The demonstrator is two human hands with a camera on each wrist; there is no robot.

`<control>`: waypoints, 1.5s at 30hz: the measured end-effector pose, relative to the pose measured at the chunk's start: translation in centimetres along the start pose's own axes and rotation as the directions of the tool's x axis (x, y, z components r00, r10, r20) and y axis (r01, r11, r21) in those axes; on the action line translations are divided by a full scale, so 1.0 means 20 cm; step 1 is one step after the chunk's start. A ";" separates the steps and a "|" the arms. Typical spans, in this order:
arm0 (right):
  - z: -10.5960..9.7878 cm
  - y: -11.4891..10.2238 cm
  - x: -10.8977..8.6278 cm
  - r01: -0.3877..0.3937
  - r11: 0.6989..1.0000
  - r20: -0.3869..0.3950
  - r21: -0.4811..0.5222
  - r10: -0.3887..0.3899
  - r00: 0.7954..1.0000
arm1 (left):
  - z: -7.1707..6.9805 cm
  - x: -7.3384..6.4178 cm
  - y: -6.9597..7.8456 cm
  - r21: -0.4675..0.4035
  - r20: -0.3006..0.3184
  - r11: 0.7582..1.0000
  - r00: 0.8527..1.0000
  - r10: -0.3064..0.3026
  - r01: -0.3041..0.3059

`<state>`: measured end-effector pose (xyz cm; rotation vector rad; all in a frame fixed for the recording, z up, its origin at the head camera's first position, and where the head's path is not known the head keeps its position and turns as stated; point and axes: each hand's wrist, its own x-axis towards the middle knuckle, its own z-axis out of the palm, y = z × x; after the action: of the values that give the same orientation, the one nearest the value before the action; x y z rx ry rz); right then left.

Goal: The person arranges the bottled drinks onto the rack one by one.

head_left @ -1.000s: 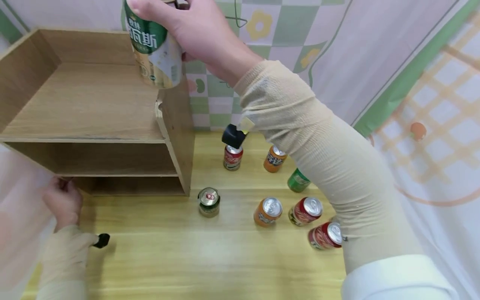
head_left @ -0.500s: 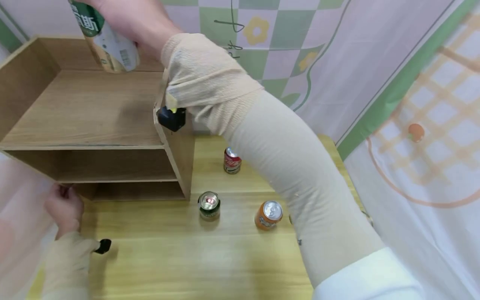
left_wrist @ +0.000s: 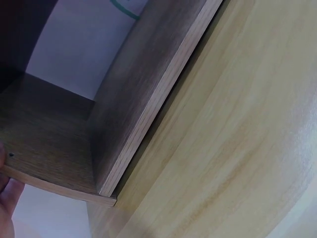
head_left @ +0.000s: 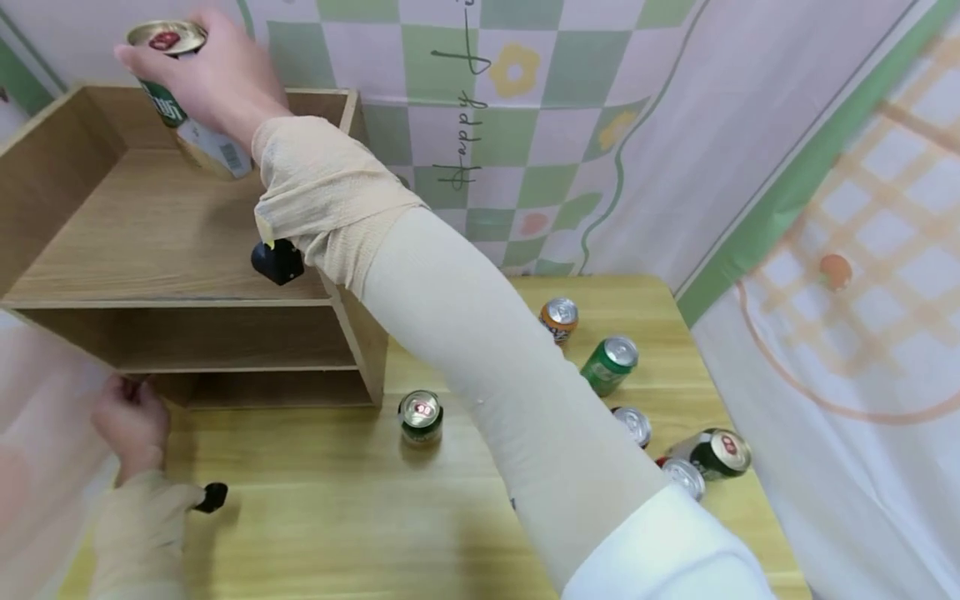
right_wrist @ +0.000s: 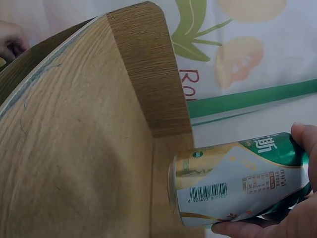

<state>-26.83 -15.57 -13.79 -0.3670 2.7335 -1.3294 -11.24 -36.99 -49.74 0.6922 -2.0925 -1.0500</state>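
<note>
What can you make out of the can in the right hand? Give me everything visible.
The can looks like metal, green towards the top and gold below, with white characters on the green. A white side panel carries a barcode and small print. The lid is gold-rimmed with a red mark, facing up; the can leans. The right hand grips its upper part, holding it at the top level of the wooden shelf unit. Whether its base touches the board, I can't tell.

The right hand (right_wrist: 296, 214) grips a can (right_wrist: 237, 179) near wooden shelving (right_wrist: 84, 119).
</note>
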 end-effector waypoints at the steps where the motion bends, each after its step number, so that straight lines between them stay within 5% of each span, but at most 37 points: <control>1: 0.01 0.00 0.00 -0.015 1.000 -0.004 -0.014 0.014 1.000 | 0.00 0.00 0.00 0.001 0.000 1.000 1.000 0.001 -0.001; 12: 0.17 0.04 -0.01 -0.102 0.994 0.005 -0.042 0.102 0.995 | 0.01 0.01 0.00 0.026 -0.013 1.000 1.000 -0.002 0.002; 28: 0.25 0.06 -0.03 -0.021 0.995 0.121 -0.095 0.032 0.992 | -0.01 -0.01 -0.01 -0.015 -0.052 1.000 0.999 0.013 -0.014; 36: 0.21 0.07 -0.02 -0.024 1.000 0.205 -0.008 0.025 0.978 | -0.01 0.01 0.00 -0.029 -0.059 0.998 0.997 0.047 -0.049; 45: 0.15 0.07 -0.02 -0.042 0.999 0.309 -0.008 0.043 0.950 | -0.01 -0.01 0.02 0.026 -0.041 1.000 0.999 0.004 -0.003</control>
<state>-26.20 -16.91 -16.81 -0.4698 2.4681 -1.1484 -11.01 -36.75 -49.46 0.7171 -2.0752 -1.0003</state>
